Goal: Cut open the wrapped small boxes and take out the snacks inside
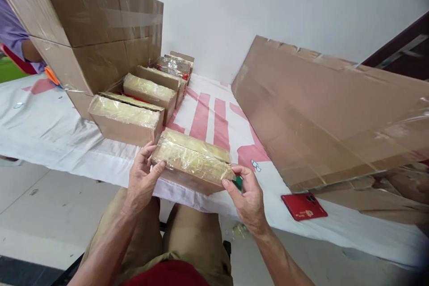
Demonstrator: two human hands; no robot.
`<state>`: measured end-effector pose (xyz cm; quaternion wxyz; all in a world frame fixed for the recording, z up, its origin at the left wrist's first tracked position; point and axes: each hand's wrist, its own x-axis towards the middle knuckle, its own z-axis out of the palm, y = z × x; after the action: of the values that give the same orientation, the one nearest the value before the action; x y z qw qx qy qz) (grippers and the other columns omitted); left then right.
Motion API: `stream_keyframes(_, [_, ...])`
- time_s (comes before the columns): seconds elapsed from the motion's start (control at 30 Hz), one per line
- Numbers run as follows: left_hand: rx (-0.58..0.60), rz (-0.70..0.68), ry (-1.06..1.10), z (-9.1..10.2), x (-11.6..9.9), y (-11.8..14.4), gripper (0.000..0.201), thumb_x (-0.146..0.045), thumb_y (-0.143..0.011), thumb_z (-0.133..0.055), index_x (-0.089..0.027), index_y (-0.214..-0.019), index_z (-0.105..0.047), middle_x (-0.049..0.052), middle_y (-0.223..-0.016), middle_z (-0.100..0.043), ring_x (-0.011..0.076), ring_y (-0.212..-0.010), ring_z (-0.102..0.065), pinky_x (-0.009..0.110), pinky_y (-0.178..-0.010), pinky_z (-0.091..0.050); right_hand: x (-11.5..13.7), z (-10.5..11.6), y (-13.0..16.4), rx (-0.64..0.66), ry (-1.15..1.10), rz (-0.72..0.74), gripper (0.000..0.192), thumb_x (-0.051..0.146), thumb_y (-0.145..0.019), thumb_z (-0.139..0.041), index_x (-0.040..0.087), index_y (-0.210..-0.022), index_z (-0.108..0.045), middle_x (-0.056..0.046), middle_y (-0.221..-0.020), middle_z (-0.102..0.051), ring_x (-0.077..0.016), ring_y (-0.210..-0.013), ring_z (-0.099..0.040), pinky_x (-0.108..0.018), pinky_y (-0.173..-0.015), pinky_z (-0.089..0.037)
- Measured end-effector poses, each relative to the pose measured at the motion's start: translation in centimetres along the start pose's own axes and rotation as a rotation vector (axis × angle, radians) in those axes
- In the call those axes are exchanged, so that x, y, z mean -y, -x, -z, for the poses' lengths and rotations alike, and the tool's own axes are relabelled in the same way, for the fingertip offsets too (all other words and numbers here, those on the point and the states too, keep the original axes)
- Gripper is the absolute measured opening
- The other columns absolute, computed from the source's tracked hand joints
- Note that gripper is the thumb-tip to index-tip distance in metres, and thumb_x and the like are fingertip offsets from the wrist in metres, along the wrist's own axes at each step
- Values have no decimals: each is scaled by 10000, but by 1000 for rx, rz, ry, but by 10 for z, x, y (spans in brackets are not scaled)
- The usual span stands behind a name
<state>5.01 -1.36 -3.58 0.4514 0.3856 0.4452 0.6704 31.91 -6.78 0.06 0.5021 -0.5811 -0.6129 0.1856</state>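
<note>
Item: 1 taped cardboard box [193, 161], at the near edge of the white cloth [355, 236]. My left hand [143, 182]: thumb and fingers closed on its left end. My right hand [250, 199]: thumb and fingers pinching its right end. Also: 1 row of boxes [150, 87], left; 1 red phone [300, 207], right.

Below centre, the matt cardboard box [191, 179] is covered with glossy tape [187, 156]. Wrinkled cloth [67, 132] is seen at left.
</note>
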Motion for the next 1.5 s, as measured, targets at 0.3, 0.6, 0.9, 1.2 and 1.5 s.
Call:
stream_keyframes(0.3, [112, 170, 224, 0, -11, -6, 508, -399, -636, -952, -231, -985, -622, 104, -1578, -542, 363, -1409, -543, 509, -1109, -478, 9, 10, -4, 163, -237, -13, 96, 318, -954, -690, 250, -983, -629, -97, -1257, -741, -260, -1213, -678, -424, -1041, -518])
stream_keyframes(0.6, [136, 180, 46, -6, -18, -6, 621, -495, -708, -902, -205, -1207, -672, 140, -1391, -702, 332, -1271, -661, 464, -1036, -547, 27, 22, -25, 221, 29, -17, 263, 359, -909, -689, 239, -1135, -753, -65, -1082, -791, -249, -982, -732, -379, -897, -607])
stream_keyframes(0.9, [76, 181, 107, -12, -9, -13, 532, -509, -672, -911, -200, -1074, -749, 164, -1544, -591, 403, -1458, -517, 575, -1170, -458, 40, 19, -41, 291, 120, -13, 417, 462, -1045, -512, 220, -1273, -764, -85, -1050, -800, -283, -1014, -758, -405, -862, -642])
stream_keyframes(1.2, [82, 183, 178, -12, -15, -14, 465, -469, -678, -914, -227, -1035, -742, 121, -1591, -558, 384, -1508, -466, 589, -1233, -376, 32, 17, -47, 322, 20, -102, 453, 531, -1047, -529, 224, -1295, -751, -105, -1176, -780, -296, -1120, -730, -461, -949, -625])
stream_keyframes(1.5, [155, 1, 103, 3, -14, -14, 451, -525, -685, -938, -219, -681, -606, 42, -1642, -503, 418, -1510, -456, 566, -1123, -499, 14, 45, -28, 455, -116, 201, 396, 578, -1027, -589, 288, -1179, -812, -121, -1361, -718, -312, -1216, -712, -494, -1007, -615])
